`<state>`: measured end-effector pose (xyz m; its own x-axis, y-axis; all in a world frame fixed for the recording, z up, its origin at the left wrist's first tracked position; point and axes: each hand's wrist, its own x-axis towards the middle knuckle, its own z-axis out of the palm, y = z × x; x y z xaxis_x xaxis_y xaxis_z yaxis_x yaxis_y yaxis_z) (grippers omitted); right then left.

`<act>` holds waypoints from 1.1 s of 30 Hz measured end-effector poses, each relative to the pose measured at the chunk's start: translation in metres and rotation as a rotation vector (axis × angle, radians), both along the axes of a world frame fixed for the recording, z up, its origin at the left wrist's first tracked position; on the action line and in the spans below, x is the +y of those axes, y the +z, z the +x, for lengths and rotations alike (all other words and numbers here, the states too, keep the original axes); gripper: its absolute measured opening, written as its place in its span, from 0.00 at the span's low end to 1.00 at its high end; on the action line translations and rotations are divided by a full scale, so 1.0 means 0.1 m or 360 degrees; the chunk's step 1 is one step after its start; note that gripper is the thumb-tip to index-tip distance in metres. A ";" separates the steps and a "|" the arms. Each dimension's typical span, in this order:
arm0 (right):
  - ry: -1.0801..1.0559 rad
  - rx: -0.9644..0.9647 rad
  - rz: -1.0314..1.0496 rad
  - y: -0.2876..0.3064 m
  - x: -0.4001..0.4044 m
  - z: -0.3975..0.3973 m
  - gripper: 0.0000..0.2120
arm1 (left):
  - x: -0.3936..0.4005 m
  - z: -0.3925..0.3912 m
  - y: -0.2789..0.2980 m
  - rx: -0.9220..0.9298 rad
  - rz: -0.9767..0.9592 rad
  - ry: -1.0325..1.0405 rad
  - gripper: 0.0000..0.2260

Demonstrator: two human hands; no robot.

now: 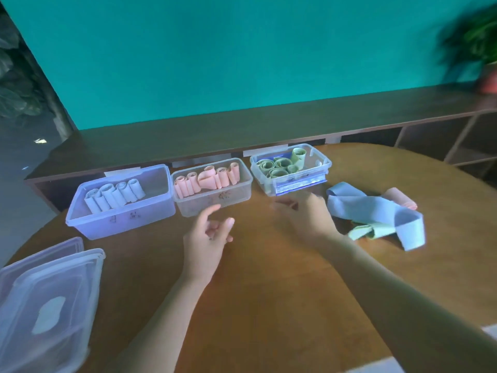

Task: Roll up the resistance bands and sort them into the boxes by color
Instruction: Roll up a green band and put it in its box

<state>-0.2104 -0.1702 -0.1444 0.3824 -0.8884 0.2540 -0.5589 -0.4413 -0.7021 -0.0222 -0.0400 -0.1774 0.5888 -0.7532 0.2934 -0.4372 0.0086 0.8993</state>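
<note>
Boxes (212,189) x3 w/ rolls; loose bands: 1 blue (376,208), green (363,231), pink (400,197).

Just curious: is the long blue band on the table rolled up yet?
Not rolled. The long blue resistance band lies loose and twisted on the wooden table.

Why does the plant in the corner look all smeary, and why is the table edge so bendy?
In the head view, the plant at top right is smeared by motion blur, and the right hand is soft too; the boxes look sharper. The wide-angle lens bends the table edge and the shelf into curves.
</note>
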 end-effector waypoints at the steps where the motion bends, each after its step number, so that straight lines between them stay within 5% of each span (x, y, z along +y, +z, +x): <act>1: -0.0016 -0.0009 0.0001 -0.05 0.11 -0.16 0.08 | 0.03 -0.12 0.02 0.0088 0.0063 -0.0054 0.16; 13: -0.0437 0.0000 -0.0459 -0.59 0.82 -1.61 0.14 | -0.19 -1.77 -0.11 -0.0021 0.0210 -0.0507 0.14; 20: -0.0529 -0.0390 0.0108 -0.57 0.86 -1.92 0.34 | -0.22 -2.22 -0.05 0.0117 0.0279 -0.0628 0.06; 33: -0.0213 -0.0687 0.0180 -0.14 1.27 -1.88 0.14 | 0.43 -2.34 0.41 0.0825 0.0312 -0.0792 0.08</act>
<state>-0.3988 -0.0430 -0.1586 0.1433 -0.9541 0.2631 -0.2518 -0.2923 -0.9226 -0.2564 0.0029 -0.1362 0.1907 -0.9769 -0.0965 0.0575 -0.0870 0.9945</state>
